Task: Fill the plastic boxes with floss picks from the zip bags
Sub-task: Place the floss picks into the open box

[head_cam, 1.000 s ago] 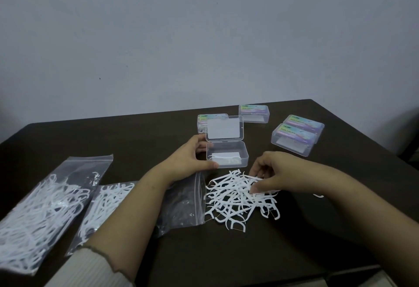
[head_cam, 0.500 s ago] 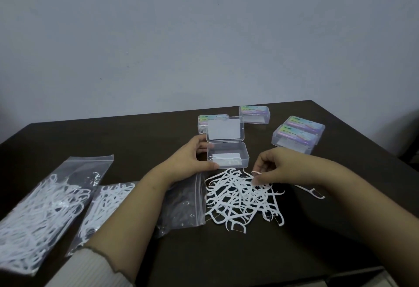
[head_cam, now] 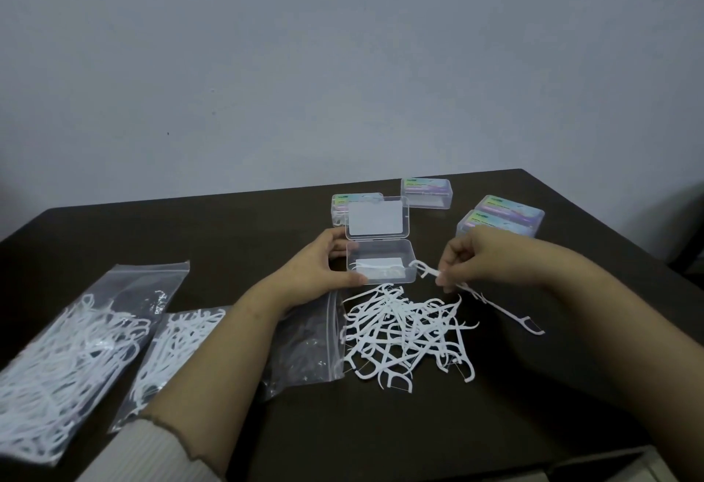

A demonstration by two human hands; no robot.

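a dark matte table (head_cam: 381,436) is spread with crinkled clear zip bags (head_cam: 72,352) stuffed with white floss picks. a loose tangled pile (head_cam: 407,333) lies before a clear hinged box (head_cam: 381,266), gripped by the left hand (head_cam: 316,272); few picks are inside. one pick (head_cam: 424,270) is pinched by the right hand (head_cam: 472,264) beside the box.

No readable text anywhere. Four closed plastic boxes in the upper right of the frame carry colourful labels on their lids: far box (head_cam: 426,192), box behind the open one (head_cam: 341,204), right back box (head_cam: 512,213), right front box (head_cam: 482,224). Each label has a small green mark at its left end and lines of print, all too blurred and small to read. White card (head_cam: 375,218) inside the open box lid (head_cam: 377,218), centre frame, looks blank. No numbers, brands or signs legible.
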